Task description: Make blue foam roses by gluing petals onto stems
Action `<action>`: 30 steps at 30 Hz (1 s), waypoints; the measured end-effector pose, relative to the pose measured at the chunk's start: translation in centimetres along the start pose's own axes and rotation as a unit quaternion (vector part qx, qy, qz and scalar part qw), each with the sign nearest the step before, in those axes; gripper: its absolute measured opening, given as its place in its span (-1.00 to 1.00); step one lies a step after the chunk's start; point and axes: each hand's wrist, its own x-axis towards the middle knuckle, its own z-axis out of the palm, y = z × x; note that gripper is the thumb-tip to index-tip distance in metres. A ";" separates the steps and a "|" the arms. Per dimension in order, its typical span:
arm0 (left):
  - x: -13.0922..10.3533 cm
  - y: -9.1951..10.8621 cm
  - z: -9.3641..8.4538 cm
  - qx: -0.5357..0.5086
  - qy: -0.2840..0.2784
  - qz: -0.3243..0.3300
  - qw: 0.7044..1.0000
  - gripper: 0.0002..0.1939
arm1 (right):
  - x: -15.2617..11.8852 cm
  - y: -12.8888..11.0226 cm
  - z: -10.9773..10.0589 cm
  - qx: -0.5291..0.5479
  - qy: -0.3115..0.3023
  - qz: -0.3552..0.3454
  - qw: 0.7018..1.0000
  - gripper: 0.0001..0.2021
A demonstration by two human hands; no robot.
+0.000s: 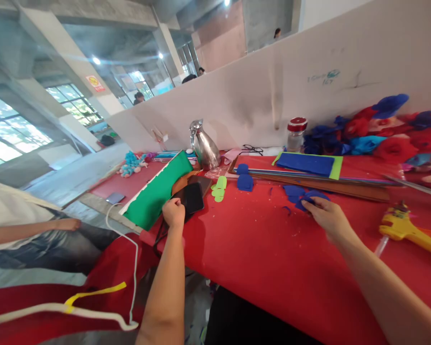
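Observation:
My right hand point(326, 215) pinches a dark blue felt-like cut piece point(314, 196) between thumb and fingers, just above the red table point(251, 235). Beside it lies another blue cut piece point(293, 192), with small scraps around. My left hand point(174, 212) is closed at the near left edge of a black phone point(194, 197); what its fingers hold, if anything, is hidden. Light green rounded pieces point(220, 189) and rounded blue pieces point(244, 182) rest between the two hands, farther back.
A green sheet point(160, 191) leans at left, near a steel jug point(205, 146). Behind stand a red-lidded jar point(296, 135) and red and blue fabric-like flowers point(380, 134). A yellow glue gun point(405, 227) lies at right. A person's arm point(32, 232) shows at left.

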 end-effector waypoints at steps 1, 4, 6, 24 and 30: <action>0.5 -0.8 -0.1 0.057 -0.009 -0.017 0.998 -0.65 | 0.0 0.1 0.0 0.001 0.002 0.007 1.000 -0.70; 1.7 -1.8 0.0 0.118 -0.027 -0.028 0.992 -0.64 | 0.1 0.3 0.1 -0.009 -0.004 0.021 1.000 -0.69; 2.7 -1.8 0.3 0.135 -0.037 -0.014 0.990 -0.64 | 0.1 0.6 0.0 -0.021 -0.003 0.012 1.000 -0.68; 8.0 -0.6 1.8 0.178 -0.099 -0.037 0.978 -0.69 | 0.4 1.3 0.1 -0.062 0.016 -0.058 0.996 -0.71; 8.5 -0.2 1.3 0.160 -0.119 -0.069 0.977 -0.68 | 0.6 1.6 0.0 -0.069 0.000 -0.056 0.996 -0.70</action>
